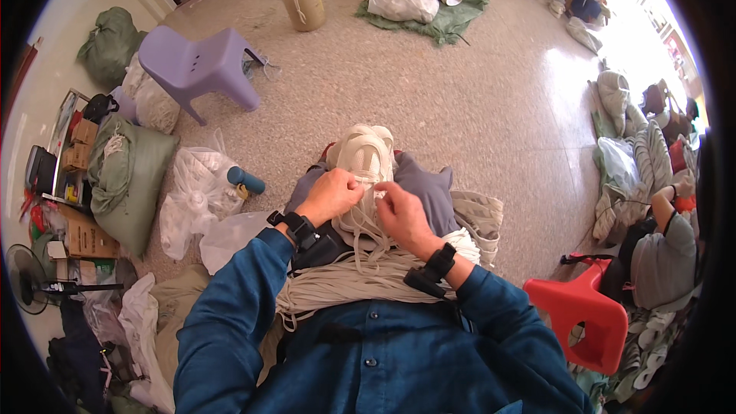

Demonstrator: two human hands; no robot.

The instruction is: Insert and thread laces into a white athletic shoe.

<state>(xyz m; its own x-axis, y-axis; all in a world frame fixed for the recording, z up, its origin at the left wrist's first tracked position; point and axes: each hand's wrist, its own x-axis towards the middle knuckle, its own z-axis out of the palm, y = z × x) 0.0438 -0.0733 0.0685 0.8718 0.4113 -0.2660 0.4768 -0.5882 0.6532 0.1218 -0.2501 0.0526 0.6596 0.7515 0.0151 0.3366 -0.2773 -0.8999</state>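
Observation:
A cream woven piece (358, 155) with looped flat bands lies over my lap, its rounded end away from me. My left hand (333, 193) is closed at its near side, thumb and fingertips pinching a thin cream cord (365, 183). Close by on the right, my right hand (404, 218) has its fingers curled together around a short, pale end of cord at the same spot. Loose cream strands hang below the hands. A thick bundle of cream cord (345, 289) lies across my lap against my shirt. Grey cloth (424, 188) spreads under the woven piece.
A purple chair (201, 69) stands ahead on the left, a red stool (583, 314) at my right. Left of me are a clear plastic bag (195, 198), a blue bottle (246, 180) and a green sack (132, 184). A filled jug (303, 4) stands farther off. Other people sit along the right.

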